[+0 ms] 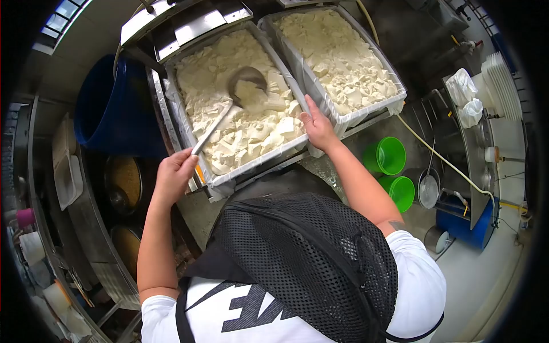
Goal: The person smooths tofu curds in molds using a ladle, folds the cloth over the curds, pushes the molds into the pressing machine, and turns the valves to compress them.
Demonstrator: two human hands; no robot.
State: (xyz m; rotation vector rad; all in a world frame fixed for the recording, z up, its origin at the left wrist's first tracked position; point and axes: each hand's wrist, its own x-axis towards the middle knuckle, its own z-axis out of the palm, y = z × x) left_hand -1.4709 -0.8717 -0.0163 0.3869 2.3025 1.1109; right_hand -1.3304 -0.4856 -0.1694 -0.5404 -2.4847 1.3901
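My left hand [173,176] is closed around the handle of a metal ladle [214,128]. The ladle's round bowl [247,86] rests tilted on the broken white curds [220,68], with some curd in it. These curds, which look like tofu, fill a cloth-lined rectangular tub [260,159]. My right hand [320,124] grips the right rim of this tub near its front corner, thumb over the edge and fingers on the outer side. Close by on the right stands a second lined tub [366,111], also full of curds [337,51].
A large blue barrel [94,108] stands left, above round vats [124,186] of yellowish contents. Two green buckets [390,155] sit at right, beside a metal strainer [428,188] and a blue drum [466,226]. A pale hose [443,151] runs across the right side. Metal equipment [197,26] borders the tub's far end.
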